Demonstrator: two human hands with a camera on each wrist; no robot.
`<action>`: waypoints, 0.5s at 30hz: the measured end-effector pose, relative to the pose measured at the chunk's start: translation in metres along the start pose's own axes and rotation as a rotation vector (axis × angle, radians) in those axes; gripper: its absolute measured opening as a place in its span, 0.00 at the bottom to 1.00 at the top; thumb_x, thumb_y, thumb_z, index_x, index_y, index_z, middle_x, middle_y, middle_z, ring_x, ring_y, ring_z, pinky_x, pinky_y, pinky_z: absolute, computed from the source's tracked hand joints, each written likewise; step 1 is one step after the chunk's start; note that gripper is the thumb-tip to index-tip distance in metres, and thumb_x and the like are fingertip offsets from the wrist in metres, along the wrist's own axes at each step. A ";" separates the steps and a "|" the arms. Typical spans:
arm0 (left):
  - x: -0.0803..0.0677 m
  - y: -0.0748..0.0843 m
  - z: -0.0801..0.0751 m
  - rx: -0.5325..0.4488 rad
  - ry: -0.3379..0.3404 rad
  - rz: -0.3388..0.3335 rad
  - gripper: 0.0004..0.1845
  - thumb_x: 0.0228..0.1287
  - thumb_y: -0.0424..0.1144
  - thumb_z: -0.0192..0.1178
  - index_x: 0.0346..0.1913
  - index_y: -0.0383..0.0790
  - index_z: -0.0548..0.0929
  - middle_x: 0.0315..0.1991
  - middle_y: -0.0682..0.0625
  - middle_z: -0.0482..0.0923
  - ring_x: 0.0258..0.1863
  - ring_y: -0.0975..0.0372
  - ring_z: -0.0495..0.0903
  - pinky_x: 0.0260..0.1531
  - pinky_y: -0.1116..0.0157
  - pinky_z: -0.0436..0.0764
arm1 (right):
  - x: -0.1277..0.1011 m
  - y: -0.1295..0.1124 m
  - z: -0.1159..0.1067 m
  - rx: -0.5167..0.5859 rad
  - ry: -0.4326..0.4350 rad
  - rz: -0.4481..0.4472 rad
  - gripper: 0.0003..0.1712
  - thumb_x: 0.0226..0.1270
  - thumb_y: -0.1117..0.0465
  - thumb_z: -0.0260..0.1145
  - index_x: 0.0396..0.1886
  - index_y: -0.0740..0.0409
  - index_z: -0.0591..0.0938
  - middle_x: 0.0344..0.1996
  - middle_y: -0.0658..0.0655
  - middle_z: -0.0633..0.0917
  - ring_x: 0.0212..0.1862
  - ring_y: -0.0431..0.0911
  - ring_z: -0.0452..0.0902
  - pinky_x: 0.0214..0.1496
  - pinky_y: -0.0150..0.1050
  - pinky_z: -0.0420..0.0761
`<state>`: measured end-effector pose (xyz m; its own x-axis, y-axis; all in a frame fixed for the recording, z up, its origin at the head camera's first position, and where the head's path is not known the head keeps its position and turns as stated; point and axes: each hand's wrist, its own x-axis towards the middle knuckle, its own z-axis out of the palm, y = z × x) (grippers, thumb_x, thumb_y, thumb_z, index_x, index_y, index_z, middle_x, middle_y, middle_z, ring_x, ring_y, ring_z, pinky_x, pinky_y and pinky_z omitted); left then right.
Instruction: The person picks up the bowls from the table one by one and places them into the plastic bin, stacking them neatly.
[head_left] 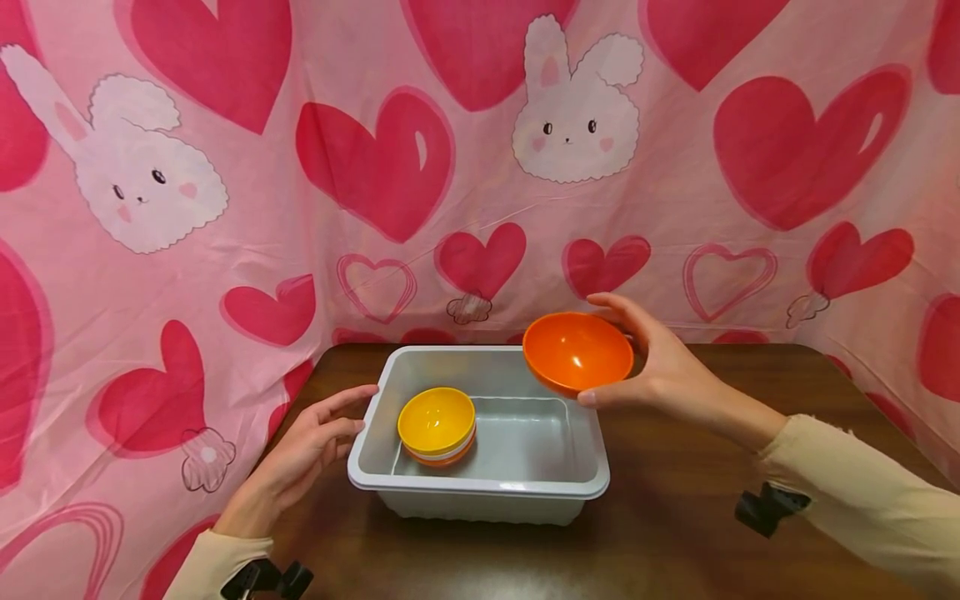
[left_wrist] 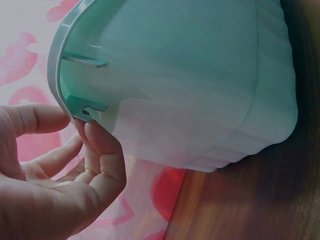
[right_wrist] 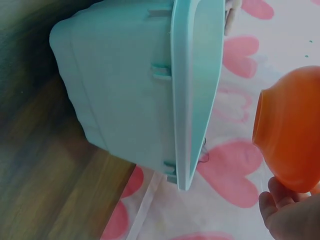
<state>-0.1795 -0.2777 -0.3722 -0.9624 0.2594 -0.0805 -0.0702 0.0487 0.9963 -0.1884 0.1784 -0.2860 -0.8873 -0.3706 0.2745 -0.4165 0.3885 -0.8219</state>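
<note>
A pale grey plastic tub stands on a dark wooden table. Inside it at the left lies a stack of bowls with a yellow bowl on top. My right hand holds an orange bowl tilted above the tub's far right corner, thumb under the rim and fingers behind it. The right wrist view shows that orange bowl beside the tub's rim. My left hand is at the tub's left rim, with its fingertips touching the underside of the rim.
A pink cloth with hearts and rabbits hangs behind the table and drapes down its left and right sides. Bare table surface lies to the right of the tub and in front of it.
</note>
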 end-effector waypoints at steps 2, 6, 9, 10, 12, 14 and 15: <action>0.000 0.000 0.000 0.001 -0.001 0.000 0.34 0.77 0.34 0.56 0.81 0.33 0.61 0.79 0.35 0.59 0.62 0.52 0.81 0.59 0.56 0.82 | 0.004 -0.001 0.003 0.010 -0.010 0.005 0.58 0.50 0.53 0.85 0.79 0.40 0.65 0.69 0.52 0.75 0.65 0.51 0.71 0.63 0.52 0.79; 0.000 0.001 0.000 0.008 -0.001 0.004 0.34 0.77 0.34 0.56 0.81 0.34 0.61 0.79 0.35 0.59 0.63 0.51 0.81 0.59 0.56 0.82 | 0.013 -0.005 0.008 0.018 -0.023 0.004 0.58 0.49 0.53 0.86 0.79 0.41 0.65 0.69 0.52 0.75 0.66 0.51 0.71 0.66 0.56 0.77; 0.000 0.001 -0.001 0.012 -0.003 0.007 0.34 0.77 0.34 0.56 0.81 0.34 0.61 0.79 0.35 0.60 0.62 0.51 0.82 0.59 0.56 0.83 | 0.021 -0.007 0.012 0.015 -0.026 -0.001 0.59 0.47 0.52 0.86 0.79 0.42 0.65 0.69 0.52 0.75 0.67 0.51 0.70 0.68 0.58 0.75; 0.000 0.001 -0.001 0.012 -0.005 0.007 0.34 0.77 0.34 0.56 0.81 0.34 0.61 0.79 0.35 0.60 0.62 0.51 0.82 0.59 0.56 0.83 | 0.023 -0.008 0.014 0.010 -0.029 -0.001 0.60 0.47 0.52 0.86 0.79 0.43 0.65 0.69 0.52 0.75 0.67 0.51 0.70 0.68 0.59 0.74; 0.000 0.001 -0.001 0.013 -0.007 0.009 0.34 0.77 0.34 0.56 0.81 0.33 0.61 0.79 0.34 0.59 0.62 0.51 0.82 0.59 0.56 0.83 | 0.027 -0.010 0.017 0.002 -0.037 -0.008 0.60 0.46 0.51 0.86 0.79 0.44 0.65 0.69 0.53 0.75 0.68 0.52 0.70 0.69 0.60 0.74; 0.000 0.000 -0.001 0.011 -0.008 0.011 0.34 0.77 0.34 0.56 0.81 0.33 0.61 0.79 0.34 0.59 0.61 0.52 0.82 0.59 0.56 0.83 | 0.032 -0.011 0.021 0.000 -0.048 -0.012 0.60 0.46 0.51 0.86 0.79 0.45 0.65 0.69 0.53 0.75 0.67 0.52 0.71 0.68 0.59 0.76; 0.000 0.000 -0.001 0.010 -0.009 0.012 0.33 0.77 0.34 0.56 0.81 0.33 0.61 0.79 0.34 0.59 0.61 0.52 0.82 0.58 0.56 0.83 | 0.034 -0.012 0.022 0.004 -0.054 -0.016 0.59 0.47 0.51 0.85 0.79 0.45 0.65 0.69 0.54 0.75 0.67 0.53 0.71 0.67 0.59 0.77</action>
<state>-0.1796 -0.2785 -0.3721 -0.9608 0.2687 -0.0686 -0.0557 0.0554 0.9969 -0.2088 0.1421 -0.2777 -0.8683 -0.4223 0.2603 -0.4298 0.3784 -0.8198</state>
